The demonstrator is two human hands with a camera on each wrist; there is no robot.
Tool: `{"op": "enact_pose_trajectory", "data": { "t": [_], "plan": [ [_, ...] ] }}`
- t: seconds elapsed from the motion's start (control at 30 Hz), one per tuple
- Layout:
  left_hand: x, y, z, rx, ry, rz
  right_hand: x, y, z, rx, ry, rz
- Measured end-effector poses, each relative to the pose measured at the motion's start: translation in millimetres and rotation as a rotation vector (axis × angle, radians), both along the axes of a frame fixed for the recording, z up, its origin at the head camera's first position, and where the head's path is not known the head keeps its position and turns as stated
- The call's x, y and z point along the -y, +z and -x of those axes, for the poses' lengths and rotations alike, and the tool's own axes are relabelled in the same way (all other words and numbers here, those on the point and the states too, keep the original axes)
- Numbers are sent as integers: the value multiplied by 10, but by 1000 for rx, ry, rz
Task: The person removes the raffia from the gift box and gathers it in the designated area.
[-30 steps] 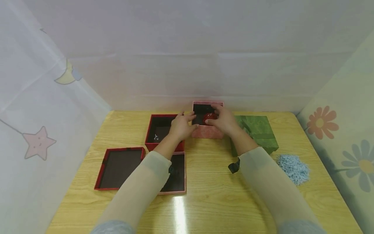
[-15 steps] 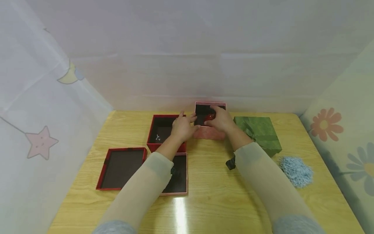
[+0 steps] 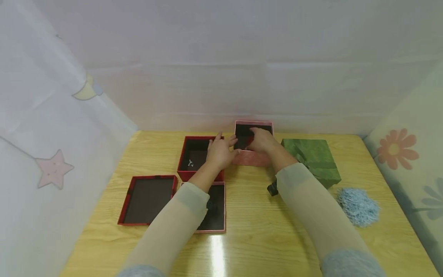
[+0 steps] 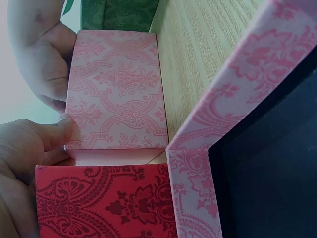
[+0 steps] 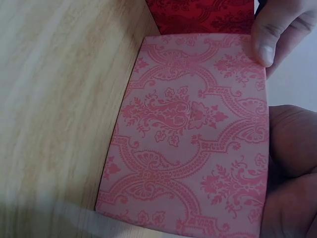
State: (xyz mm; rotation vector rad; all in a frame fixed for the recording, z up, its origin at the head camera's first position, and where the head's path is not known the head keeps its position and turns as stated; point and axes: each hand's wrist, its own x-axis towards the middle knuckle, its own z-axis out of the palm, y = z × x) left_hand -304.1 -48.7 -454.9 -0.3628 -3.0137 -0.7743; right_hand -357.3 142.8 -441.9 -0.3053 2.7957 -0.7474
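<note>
The pink patterned box (image 3: 252, 158) stands at the table's back with its dark inside facing up. My left hand (image 3: 220, 152) grips its front left corner, thumb on the front edge, as the right wrist view shows with the left hand (image 5: 283, 27) at the box (image 5: 183, 124). My right hand (image 3: 263, 141) reaches over the rim into the box, fingers curled round a red object (image 3: 249, 142) that is mostly hidden. In the left wrist view the right hand (image 4: 47, 57) is bent over the top of the pink box (image 4: 119, 89).
Left of the pink box stands an open red box (image 3: 183, 174) with a small white item (image 3: 190, 163) inside. A red lid (image 3: 148, 224) and a pink lid (image 3: 224, 215) lie nearer. On the right are a green box (image 3: 318, 157) and pale blue shredded filler (image 3: 358, 206).
My right hand has lowered further into the pink box, and less of the red object shows. My left hand stays at the corner. The head view has shifted slightly.
</note>
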Motion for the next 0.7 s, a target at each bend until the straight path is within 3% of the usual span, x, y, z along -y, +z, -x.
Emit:
{"op": "enact_pose_trajectory", "data": {
  "t": [0.23, 0.5, 0.7],
  "plan": [
    [-25, 17, -49, 12, -10, -11, -9, -4, 39, 83, 26, -66],
    [-52, 44, -92, 14, -11, -11, -6, -38, 41, 77, 68, -158],
    [-88, 62, -122, 25, -17, -7, -30, -62, 20, 94, 66, -170]
  ]
}}
